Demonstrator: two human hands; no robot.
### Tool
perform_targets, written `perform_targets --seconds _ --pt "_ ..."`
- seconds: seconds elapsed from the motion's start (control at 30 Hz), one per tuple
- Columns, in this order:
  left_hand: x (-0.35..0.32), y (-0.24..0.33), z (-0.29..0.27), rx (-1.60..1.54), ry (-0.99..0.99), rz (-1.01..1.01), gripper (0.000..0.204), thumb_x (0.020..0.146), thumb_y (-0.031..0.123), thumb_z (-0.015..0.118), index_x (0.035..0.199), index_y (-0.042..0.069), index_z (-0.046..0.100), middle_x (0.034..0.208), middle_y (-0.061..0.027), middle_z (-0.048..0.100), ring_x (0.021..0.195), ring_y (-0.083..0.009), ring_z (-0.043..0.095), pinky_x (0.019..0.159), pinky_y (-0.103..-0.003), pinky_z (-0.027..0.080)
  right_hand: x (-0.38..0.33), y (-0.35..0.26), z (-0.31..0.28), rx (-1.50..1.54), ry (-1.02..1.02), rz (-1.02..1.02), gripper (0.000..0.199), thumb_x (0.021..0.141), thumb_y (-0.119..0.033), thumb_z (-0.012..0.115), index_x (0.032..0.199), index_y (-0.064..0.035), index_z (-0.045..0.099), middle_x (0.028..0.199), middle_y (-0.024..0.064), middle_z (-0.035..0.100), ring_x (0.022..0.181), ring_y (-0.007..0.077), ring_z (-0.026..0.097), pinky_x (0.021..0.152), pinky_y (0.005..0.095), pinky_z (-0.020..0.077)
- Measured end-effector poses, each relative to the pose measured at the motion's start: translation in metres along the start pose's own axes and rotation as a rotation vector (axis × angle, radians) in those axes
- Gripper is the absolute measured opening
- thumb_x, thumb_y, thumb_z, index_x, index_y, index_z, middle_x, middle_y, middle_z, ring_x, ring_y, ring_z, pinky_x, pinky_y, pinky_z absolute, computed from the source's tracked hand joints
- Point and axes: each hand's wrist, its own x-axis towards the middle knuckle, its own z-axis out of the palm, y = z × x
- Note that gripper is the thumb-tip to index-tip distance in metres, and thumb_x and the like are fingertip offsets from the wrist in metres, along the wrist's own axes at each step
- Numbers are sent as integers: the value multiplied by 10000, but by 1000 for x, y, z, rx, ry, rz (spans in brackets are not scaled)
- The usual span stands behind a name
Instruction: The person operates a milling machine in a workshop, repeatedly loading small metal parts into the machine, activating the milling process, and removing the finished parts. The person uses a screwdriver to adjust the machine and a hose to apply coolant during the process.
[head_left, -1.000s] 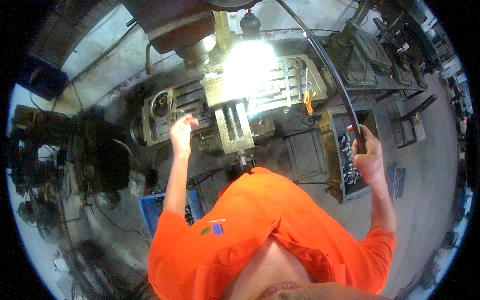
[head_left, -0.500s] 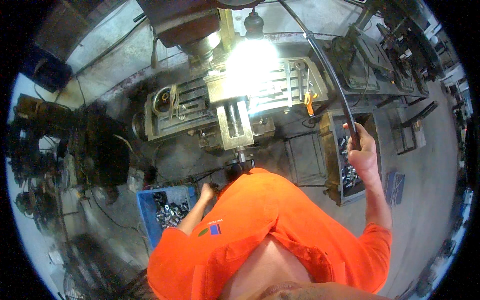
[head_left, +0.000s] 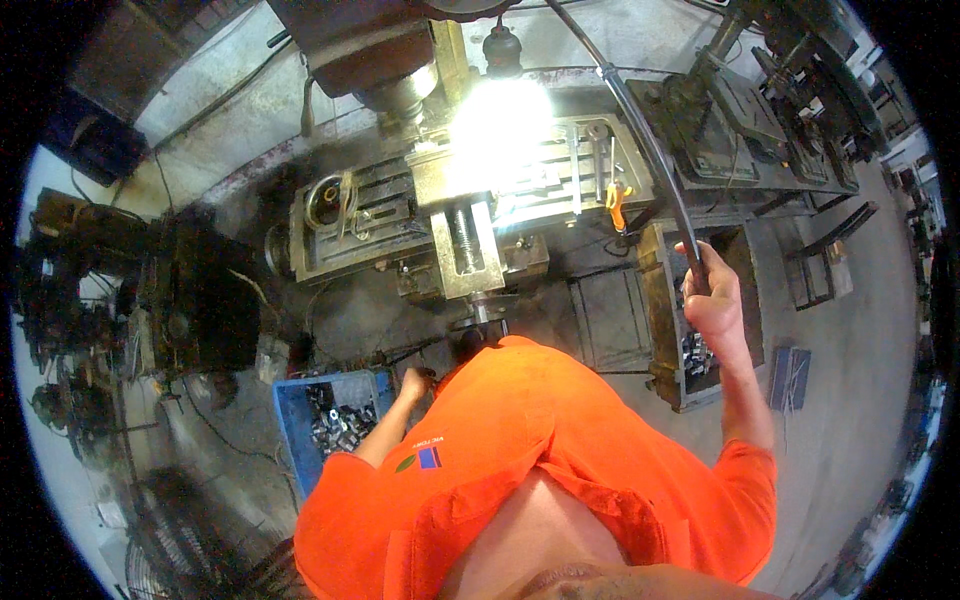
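My right hand (head_left: 714, 300) is wrapped round the lower end of a long black lever (head_left: 655, 140), which slants up and away to the machine head. Low beside my body, my left hand (head_left: 415, 383) is closed, next to something dark that I cannot make out. In front of me a vise (head_left: 487, 279) with a threaded screw is mounted on the slotted machine table (head_left: 385, 215). Glare from a lit bulb hides the vise's far jaw and whatever may be in it. Left of that glare, a spindle (head_left: 405, 95) hangs over the table.
A blue crate (head_left: 291, 425) of small metal parts stands by my left forearm. More parts lie in a metal-sided bin (head_left: 660, 300) beneath my right hand. An orange-handled tool (head_left: 616, 208) and a wrench (head_left: 598, 165) rest at the table's right end. A lamp socket (head_left: 502, 48) hangs above.
My right hand and the lever's lower end have shifted slightly left. My left hand stays almost where it was.
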Motion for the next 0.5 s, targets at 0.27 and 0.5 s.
perform_targets --seconds 0.27,0.5 --pt "19 -36 14 -167 -47 -52 246 728 -9 512 937 -59 633 684 -145 638 544 -178 588 459 -277 425 2 6 4 82 -6 -24 497 577 6 480 1071 -28 528 617 -52 378 532 46 345 478 190 275" --pt "14 -25 11 -170 -56 -53 241 749 5 499 945 -63 621 692 -133 634 530 -174 569 435 -260 396 3 10 5 28 9 -30 474 605 -12 456 1072 -34 532 634 -57 377 554 35 339 488 180 272"
